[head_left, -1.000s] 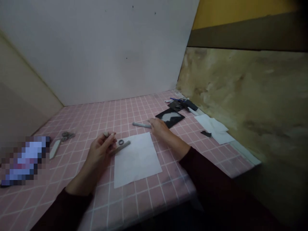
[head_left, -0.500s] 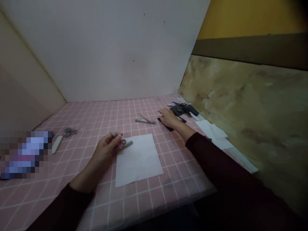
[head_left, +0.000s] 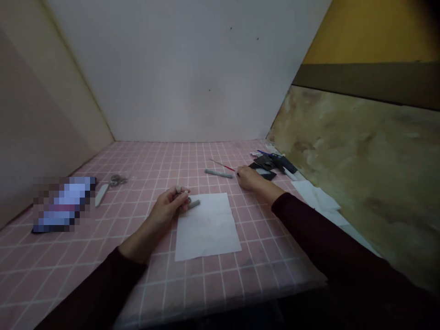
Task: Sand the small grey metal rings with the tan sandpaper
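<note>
The small grey lump (head_left: 178, 188) is at the fingers of the left hand (head_left: 173, 201), just off the upper left corner of the white paper sheet (head_left: 209, 229); by its dull look I judge it light and soft like clay, so a firm squeeze would probably leave a mark; a gentle hold with the finger pads on its sides seems best. The left hand is nearly closed, thumb against fingers, and appears to have the lump in this pinch.

Partly behind the fingertips are a small grey ring (head_left: 189, 200) and a grey roll (head_left: 194, 204), which lies on the paper's corner; both look light and easy to bend, the ring perhaps fragile; the roll is better supported along its length than lifted by one end.

Farther out lies a grey rod (head_left: 219, 173); beside it is a thin tool (head_left: 228, 167) with a red part, which I judge light and stiff, with its red part as the place for gripping. The right hand (head_left: 248, 178) is at this red end, its fingers curled and low over the black sheet (head_left: 271, 176); whether it holds the tool or only is near, I cannot tell; the pink checked tablecloth (head_left: 165, 165) is under everything.
</note>
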`<act>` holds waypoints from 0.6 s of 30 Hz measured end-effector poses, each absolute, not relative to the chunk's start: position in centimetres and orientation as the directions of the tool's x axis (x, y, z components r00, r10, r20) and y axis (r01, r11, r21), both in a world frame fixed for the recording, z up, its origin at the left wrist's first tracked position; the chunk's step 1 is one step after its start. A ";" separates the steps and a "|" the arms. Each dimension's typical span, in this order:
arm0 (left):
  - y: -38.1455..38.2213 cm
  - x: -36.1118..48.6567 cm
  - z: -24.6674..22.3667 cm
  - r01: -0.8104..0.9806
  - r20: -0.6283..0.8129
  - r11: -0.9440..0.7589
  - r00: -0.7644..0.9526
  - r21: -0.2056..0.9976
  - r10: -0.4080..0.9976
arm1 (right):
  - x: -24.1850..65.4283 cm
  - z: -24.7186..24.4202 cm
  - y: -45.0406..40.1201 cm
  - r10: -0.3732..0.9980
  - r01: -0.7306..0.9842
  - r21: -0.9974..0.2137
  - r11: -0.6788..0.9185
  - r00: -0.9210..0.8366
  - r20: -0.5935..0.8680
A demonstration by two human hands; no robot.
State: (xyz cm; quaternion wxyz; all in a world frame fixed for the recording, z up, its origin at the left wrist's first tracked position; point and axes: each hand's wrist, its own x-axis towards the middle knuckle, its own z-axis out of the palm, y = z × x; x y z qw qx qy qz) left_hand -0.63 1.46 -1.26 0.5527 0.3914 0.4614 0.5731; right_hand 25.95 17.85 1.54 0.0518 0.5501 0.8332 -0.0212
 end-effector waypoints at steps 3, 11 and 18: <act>1.5 -0.7 -1.3 -0.282 -0.043 0.024 -0.061 0.959 0.997 | 26.3 1.2 17.2 0.921 0.919 0.075 0.386 -0.381 -0.073; 1.2 -0.2 -0.9 -0.292 -0.006 -0.014 -0.067 0.956 0.998 | 29.2 6.7 15.0 0.927 0.929 0.167 0.330 -0.352 0.127; 1.1 -0.1 -0.5 -0.299 0.002 -0.024 -0.074 0.954 0.997 | 31.5 16.2 11.5 0.755 0.856 -0.038 0.515 -0.433 0.493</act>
